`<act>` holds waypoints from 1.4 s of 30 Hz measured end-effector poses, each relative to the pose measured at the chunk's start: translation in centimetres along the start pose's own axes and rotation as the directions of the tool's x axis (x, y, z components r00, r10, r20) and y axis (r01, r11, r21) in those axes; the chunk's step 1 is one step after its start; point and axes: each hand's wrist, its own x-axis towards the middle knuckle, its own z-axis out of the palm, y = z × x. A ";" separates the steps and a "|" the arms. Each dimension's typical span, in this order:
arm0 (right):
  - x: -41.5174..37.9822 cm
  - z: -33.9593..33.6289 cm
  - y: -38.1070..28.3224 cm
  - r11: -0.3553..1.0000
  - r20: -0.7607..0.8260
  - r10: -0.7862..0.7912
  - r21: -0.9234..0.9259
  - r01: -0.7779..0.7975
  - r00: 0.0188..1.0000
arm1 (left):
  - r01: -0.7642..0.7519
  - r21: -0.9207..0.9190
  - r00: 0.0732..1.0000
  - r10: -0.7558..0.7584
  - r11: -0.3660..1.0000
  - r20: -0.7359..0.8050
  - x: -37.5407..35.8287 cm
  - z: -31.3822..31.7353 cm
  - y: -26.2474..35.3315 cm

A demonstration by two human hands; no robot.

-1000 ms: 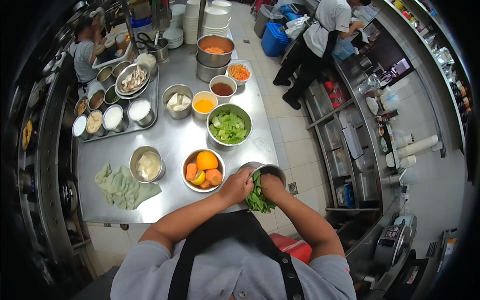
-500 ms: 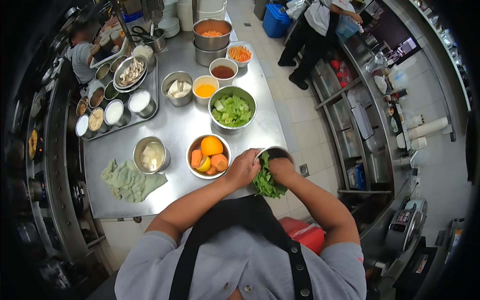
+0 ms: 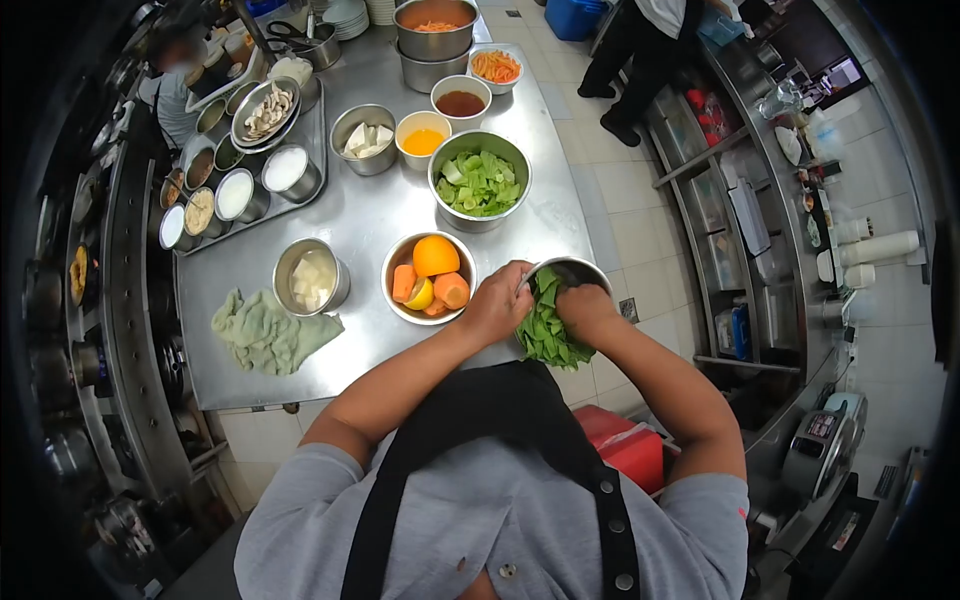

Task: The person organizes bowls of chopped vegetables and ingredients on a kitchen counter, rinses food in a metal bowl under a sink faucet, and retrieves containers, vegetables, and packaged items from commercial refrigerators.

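Note:
At the table's front right corner, a metal bowl [image 3: 575, 266] is tilted toward me with leafy greens [image 3: 545, 325] at its mouth. My left hand [image 3: 499, 303] is closed on the bowl's left rim. Inside the bowl's mouth, against the leaves, is my right hand [image 3: 587, 314]; its fingers are hidden. Just left of my left hand stands a bowl of carrots and orange citrus fruit [image 3: 436, 256]. Behind it is a metal bowl of chopped lettuce [image 3: 480, 185].
On the steel table [image 3: 375, 215] are a green cloth [image 3: 270, 335], a pot with white chunks [image 3: 312, 280], a sauce bowl [image 3: 461, 104] and a tray [image 3: 310, 190] of several containers. A red container [image 3: 620, 445] is below. Another person [image 3: 640, 60] stands beyond.
The whole view has shifted, so the table and bowls appear higher and slightly farther right. Both hands remain at the bowl of greens, with little visible change in their hold.

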 end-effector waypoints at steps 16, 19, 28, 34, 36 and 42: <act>-6.3 -4.6 4.9 -0.348 -0.041 0.431 0.915 0.207 0.902 | 0.069 -0.259 0.988 -0.102 0.963 -0.118 1.4 -0.6 -2.4; -5.6 -3.6 6.0 -0.680 -0.095 0.305 0.675 0.286 0.948 | 0.118 -0.064 0.978 -0.127 0.991 -0.163 2.1 -0.4 -1.9; -1.7 1.0 10.4 -0.011 0.066 0.271 0.998 -0.065 0.960 | -0.053 0.653 0.975 0.181 0.756 -0.129 1.3 0.6 7.8; 2.6 2.3 12.1 0.355 0.023 -0.153 0.934 0.033 0.988 | 0.052 0.851 0.965 -0.247 0.522 0.092 2.3 4.1 7.2; 3.6 2.7 12.1 0.300 0.039 -0.233 0.953 0.034 0.972 | 0.194 0.852 0.923 -0.385 0.486 0.010 3.8 4.5 6.9; 5.0 2.3 11.5 0.247 0.019 -0.268 0.968 0.050 0.963 | 0.314 0.949 0.929 -0.215 0.024 -0.302 6.3 6.8 5.9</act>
